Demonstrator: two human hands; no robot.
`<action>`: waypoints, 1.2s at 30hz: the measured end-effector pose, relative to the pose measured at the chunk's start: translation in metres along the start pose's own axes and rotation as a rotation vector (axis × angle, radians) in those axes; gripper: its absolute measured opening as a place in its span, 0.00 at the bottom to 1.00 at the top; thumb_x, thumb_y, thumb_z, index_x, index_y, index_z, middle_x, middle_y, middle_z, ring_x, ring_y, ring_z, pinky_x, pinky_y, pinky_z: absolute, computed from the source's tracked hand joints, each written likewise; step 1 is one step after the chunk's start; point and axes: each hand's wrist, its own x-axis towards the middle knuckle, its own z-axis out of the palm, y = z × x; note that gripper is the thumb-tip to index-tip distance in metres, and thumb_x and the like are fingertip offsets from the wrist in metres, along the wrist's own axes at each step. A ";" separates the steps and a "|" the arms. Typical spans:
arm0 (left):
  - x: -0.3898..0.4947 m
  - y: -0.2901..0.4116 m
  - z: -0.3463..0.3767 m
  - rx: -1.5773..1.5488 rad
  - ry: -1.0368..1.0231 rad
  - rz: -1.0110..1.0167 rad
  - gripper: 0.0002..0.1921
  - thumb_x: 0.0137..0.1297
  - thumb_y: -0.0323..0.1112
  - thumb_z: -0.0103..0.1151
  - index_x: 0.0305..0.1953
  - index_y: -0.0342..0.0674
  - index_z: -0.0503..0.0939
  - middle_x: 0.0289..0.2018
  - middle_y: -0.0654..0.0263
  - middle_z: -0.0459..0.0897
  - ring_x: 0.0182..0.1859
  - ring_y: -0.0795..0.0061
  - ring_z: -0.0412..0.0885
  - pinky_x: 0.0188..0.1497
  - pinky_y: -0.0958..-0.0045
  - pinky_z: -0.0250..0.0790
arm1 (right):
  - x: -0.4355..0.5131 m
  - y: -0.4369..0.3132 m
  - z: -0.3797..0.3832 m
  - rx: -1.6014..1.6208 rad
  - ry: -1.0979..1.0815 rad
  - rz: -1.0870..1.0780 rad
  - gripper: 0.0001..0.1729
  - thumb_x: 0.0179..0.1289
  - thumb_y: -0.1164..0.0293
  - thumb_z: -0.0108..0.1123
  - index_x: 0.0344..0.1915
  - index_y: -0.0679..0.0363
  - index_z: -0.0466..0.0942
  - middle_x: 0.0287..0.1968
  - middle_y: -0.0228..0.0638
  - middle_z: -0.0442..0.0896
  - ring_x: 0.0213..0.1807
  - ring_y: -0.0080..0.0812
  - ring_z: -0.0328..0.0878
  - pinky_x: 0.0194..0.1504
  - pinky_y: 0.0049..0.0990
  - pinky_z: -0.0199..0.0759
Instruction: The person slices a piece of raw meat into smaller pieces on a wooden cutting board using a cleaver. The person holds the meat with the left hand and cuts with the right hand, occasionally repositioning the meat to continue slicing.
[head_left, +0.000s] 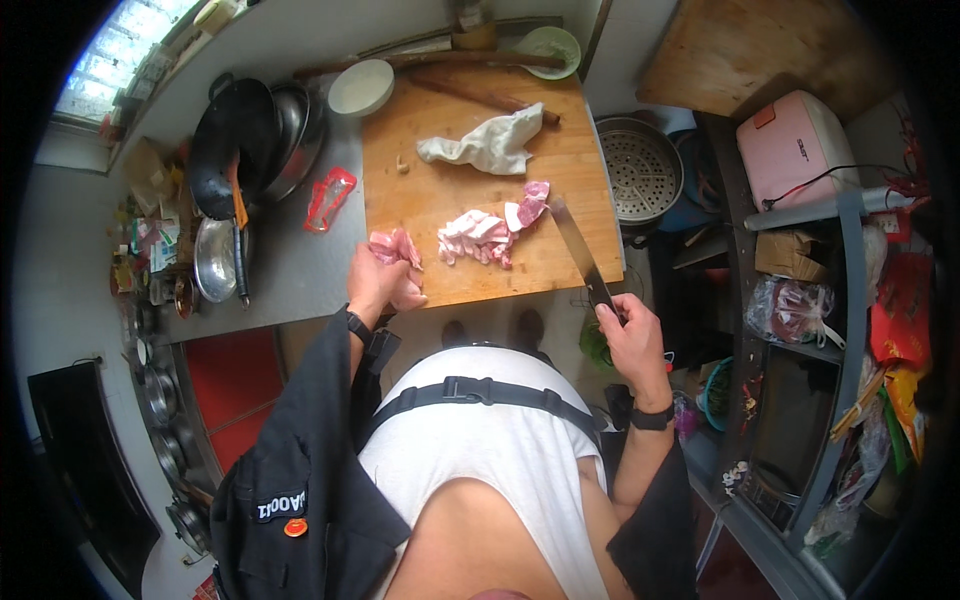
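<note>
On the left front corner of the wooden cutting board (480, 289), my left hand (376, 277) rests on a piece of raw meat (396, 244); whether the fingers grip it is hard to tell. My right hand (630, 330) holds a kitchen knife (576, 244) by its dark handle, the blade slanting over the right part of the board with its tip near a larger chunk of meat (533, 202). Sliced pale and pink meat (474, 236) lies in a pile at the middle. Behind it is a crumpled white cloth (487, 142).
Wooden rolling pins (487, 97) and a white bowl (361, 87) are at the back. Left of the board are a red-edged plastic package (330, 199) and a black wok (217, 172). A perforated steamer pot (641, 169) stands just right of it.
</note>
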 end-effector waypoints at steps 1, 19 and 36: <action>0.001 0.000 0.001 0.027 0.022 0.013 0.34 0.56 0.41 0.76 0.60 0.27 0.77 0.54 0.41 0.89 0.58 0.42 0.89 0.62 0.55 0.81 | -0.001 0.002 -0.003 -0.002 -0.013 0.037 0.15 0.77 0.66 0.70 0.47 0.69 0.84 0.34 0.42 0.90 0.35 0.31 0.87 0.41 0.32 0.79; 0.064 0.071 -0.040 0.228 -0.110 0.370 0.30 0.58 0.36 0.73 0.62 0.33 0.83 0.57 0.46 0.90 0.61 0.48 0.88 0.63 0.58 0.79 | -0.004 0.002 -0.019 -0.028 0.002 0.094 0.16 0.77 0.64 0.69 0.49 0.68 0.84 0.36 0.44 0.91 0.36 0.35 0.89 0.42 0.34 0.80; -0.006 0.201 0.086 0.571 -0.137 0.809 0.28 0.68 0.57 0.73 0.55 0.38 0.84 0.52 0.53 0.89 0.60 0.52 0.84 0.63 0.54 0.73 | -0.015 0.021 -0.034 0.007 0.075 0.114 0.16 0.77 0.64 0.70 0.49 0.68 0.84 0.39 0.50 0.92 0.39 0.44 0.91 0.44 0.37 0.82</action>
